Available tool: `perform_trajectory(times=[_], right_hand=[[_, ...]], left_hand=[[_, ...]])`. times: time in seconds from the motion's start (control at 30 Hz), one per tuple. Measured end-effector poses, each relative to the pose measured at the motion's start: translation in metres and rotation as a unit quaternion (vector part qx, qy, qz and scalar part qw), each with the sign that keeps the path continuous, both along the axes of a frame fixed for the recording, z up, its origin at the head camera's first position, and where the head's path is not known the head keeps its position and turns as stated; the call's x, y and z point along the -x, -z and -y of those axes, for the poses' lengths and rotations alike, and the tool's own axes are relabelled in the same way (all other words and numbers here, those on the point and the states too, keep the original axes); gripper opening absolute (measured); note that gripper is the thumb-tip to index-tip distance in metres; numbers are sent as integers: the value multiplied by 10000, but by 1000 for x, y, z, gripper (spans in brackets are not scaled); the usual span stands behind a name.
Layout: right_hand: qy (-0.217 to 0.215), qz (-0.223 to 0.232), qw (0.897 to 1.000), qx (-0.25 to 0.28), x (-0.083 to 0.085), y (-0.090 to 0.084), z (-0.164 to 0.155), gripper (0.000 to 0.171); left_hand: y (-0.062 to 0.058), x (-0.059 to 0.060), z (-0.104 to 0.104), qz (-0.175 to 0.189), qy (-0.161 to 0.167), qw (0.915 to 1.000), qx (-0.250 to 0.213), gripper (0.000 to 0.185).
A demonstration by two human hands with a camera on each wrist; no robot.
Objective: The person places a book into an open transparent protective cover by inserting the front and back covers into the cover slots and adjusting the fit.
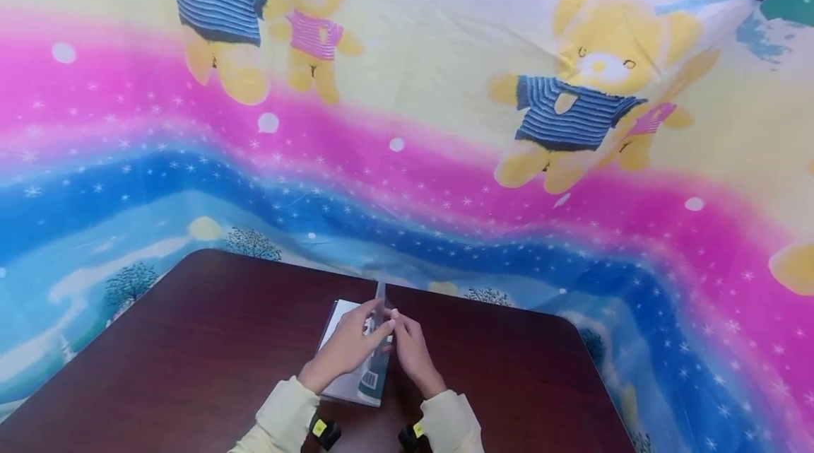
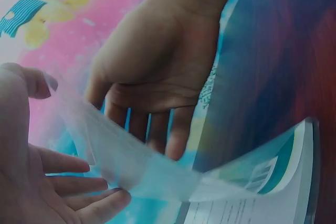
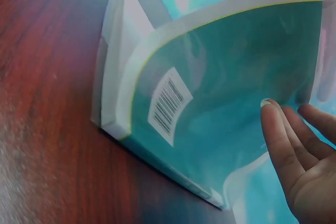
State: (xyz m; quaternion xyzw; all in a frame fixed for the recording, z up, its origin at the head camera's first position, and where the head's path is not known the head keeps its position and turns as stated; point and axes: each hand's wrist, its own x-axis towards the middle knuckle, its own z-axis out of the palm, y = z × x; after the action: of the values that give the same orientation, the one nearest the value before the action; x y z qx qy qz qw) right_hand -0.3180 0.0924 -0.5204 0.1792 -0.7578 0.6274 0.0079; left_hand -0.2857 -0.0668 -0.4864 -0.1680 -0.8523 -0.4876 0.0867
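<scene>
Surface: dark wooden table [image 1: 191, 340], cartoon-bear cloth [image 1: 407, 121] behind.
Book [image 1: 356, 379]: flat, spine running away from person, directly before both hands.
Back cover [image 3: 220, 103]: lifted upright between hands.
Left hand [image 1: 350, 343]: fingers straight, supporting cover, marginally nearer.
Right hand [image 1: 410, 350]: fingers straight, fingertips [image 3: 273, 124] touching cover.

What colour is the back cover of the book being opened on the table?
Teal, with a white barcode label, on the paperback book's back cover; clearest in the right wrist view.

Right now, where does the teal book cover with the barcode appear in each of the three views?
Head view: the teal book cover stands lifted at bottom centre, between both hands.
Left wrist view: its edge shows at lower right, above the printed page.
Right wrist view: it fills the centre, curved, with the barcode.
Shared landmark: the dark red table.
</scene>
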Motion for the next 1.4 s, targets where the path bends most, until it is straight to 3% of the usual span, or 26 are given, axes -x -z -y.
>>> perform_trajectory(times=[0.17, 0.37, 0.47, 0.67, 0.9, 1.0, 1.13, 1.4], right_hand=[[-208, 209, 9994, -191, 2, 5, 7, 49], [-519, 16, 9934, -1023, -1, 11, 10, 47], [-652, -16, 9887, -1351, -2, 14, 11, 45], [-740, 157, 9855, -1517, -2, 19, 14, 41], [-485, -47, 9870, -1530, -1, 28, 8, 33], [-332, -143, 9869, -1575, -1, 30, 7, 32], [-242, -194, 9862, -1625, 1, 32, 6, 32], [-12, -207, 9902, -1381, 3, 34, 4, 31]], left_hand=[[2, 3, 11, 246, -156, 9994, -193, 64], [8, 4, 26, 380, -481, 9979, -208, 52], [14, 5, 34, 296, -670, 9972, -159, 48], [21, 3, 53, 160, -1158, 9931, -5, 45], [33, 4, 65, -216, -1565, 9849, 707, 40], [41, 5, 67, -115, -1599, 9814, 1059, 42], [47, 5, 67, 300, -1485, 9785, 1397, 43], [50, 4, 65, 523, -1412, 9763, 1557, 16]])
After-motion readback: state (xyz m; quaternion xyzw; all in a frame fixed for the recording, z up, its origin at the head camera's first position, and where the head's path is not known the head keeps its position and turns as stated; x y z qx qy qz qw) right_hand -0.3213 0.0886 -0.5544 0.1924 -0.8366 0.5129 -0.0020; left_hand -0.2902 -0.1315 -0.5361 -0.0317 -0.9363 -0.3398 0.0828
